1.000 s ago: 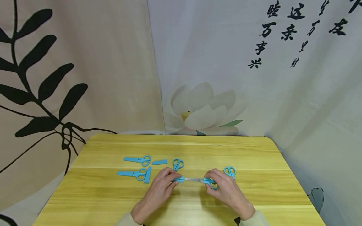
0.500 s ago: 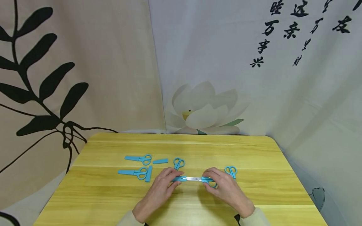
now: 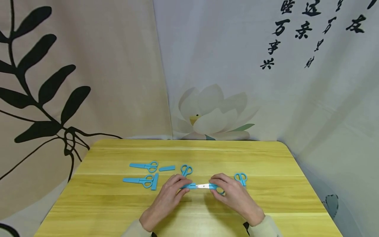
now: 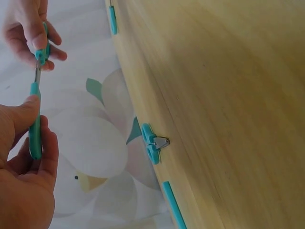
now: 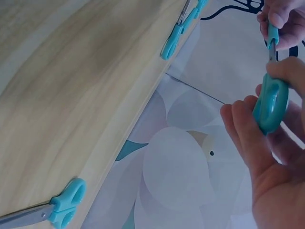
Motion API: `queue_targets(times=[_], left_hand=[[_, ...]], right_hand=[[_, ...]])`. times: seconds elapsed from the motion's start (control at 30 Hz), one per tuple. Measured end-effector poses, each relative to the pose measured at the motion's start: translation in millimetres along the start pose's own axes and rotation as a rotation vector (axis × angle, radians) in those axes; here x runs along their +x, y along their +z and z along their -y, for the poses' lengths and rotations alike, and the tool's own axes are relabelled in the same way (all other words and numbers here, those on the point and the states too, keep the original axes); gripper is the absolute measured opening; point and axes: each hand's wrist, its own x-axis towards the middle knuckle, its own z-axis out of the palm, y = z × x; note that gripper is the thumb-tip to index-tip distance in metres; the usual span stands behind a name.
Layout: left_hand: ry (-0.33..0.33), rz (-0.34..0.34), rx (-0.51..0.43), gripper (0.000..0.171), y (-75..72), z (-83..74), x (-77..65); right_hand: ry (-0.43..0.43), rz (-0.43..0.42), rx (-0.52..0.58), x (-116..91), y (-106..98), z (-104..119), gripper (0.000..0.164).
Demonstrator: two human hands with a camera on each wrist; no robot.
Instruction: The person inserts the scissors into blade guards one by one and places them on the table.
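My left hand (image 3: 170, 191) pinches a blue scissors sheath (image 4: 35, 125) between thumb and fingers. My right hand (image 3: 234, 194) grips a pair of blue-handled scissors (image 5: 270, 102) by the handles. The blades point left, their tips inside the sheath's mouth, and a short length of bare metal (image 3: 202, 186) shows between the two hands. Both hands are raised over the table's middle. Just beyond the left hand lie unsheathed scissors (image 3: 186, 170), their blades mostly hidden in the head view. Another unsheathed pair (image 5: 66, 202) lies beyond the right hand.
Two sheathed scissors, a far pair (image 3: 144, 166) and a nearer pair (image 3: 138, 181), lie on the left of the wooden table (image 3: 266, 210). Beside them are two loose blue sheaths, one lying crosswise (image 3: 167, 168) and one lengthwise (image 3: 155, 182). A printed curtain (image 3: 222, 49) hangs behind the table.
The right hand has moved left with the scissors, and the blades have slid further into the sheath. Less bare metal shows than before. The left hand has stayed nearly still.
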Motion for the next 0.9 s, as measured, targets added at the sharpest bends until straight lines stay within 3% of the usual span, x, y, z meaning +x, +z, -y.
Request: queue_targets(times=[0.17, 0.67, 0.9], left_hand=[[0.014, -0.011, -0.001, 0.023, 1.5, 0.4, 1.7], [-0.127, 0.047, -0.048, 0.03, 1.9, -2.8, 1.8], [-0.143, 0.065, -0.038, 0.026, 0.4, -3.3, 2.6]], right_hand=[[-0.007, -0.022, -0.002, 2.0, 1.3, 1.1, 0.028], [0.029, -0.017, -0.01, 4.3, 6.8, 5.9, 0.029], [0.021, -0.016, -0.013, 4.9, 8.1, 6.6, 0.029]])
